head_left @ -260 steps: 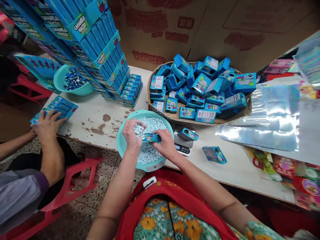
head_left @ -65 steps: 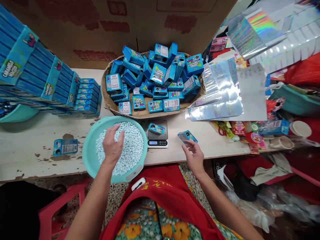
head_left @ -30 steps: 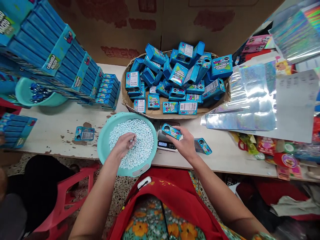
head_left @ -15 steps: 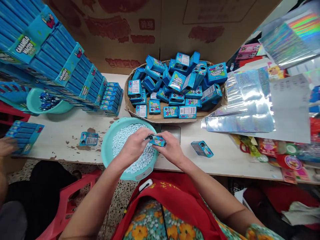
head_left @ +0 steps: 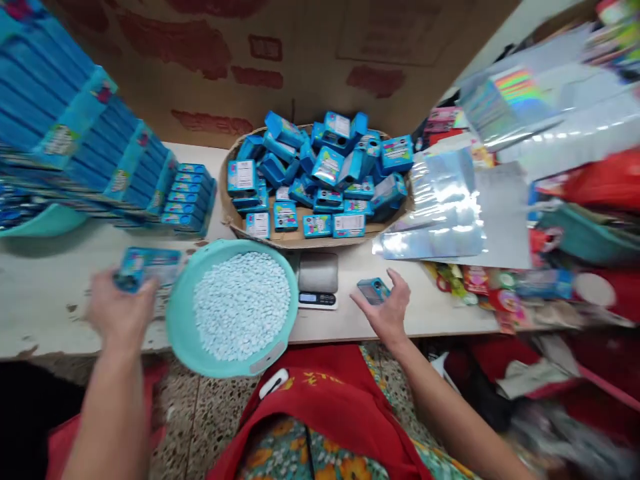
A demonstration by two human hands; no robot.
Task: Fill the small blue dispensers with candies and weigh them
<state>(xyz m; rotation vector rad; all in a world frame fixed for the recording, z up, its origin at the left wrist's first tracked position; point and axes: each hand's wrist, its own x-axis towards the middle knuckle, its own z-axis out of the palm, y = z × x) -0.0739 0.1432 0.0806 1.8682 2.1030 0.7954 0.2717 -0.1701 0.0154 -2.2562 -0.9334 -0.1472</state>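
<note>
My left hand, smeared by motion, is at the left of the table with its thumb and fingers around a small blue candy box. A second blue box seems to lie against it on the right, but blur hides the edge between them. My right hand is open, thumb and fingers spread on either side of another small blue candy box lying on the table. Between my hands stand a turquoise basin of pale blue candies and a small digital scale with a lit display.
A cut-down cardboard box heaped with blue candy boxes stands at the back. Stacked blue display cartons rise at the left, beside another turquoise basin. Shiny holographic sheets and colourful packets lie at the right.
My hands have parted from over the basin. The left carried the candy box to the left; the right let go and moved to the box at the right. The view has shifted rightward.
</note>
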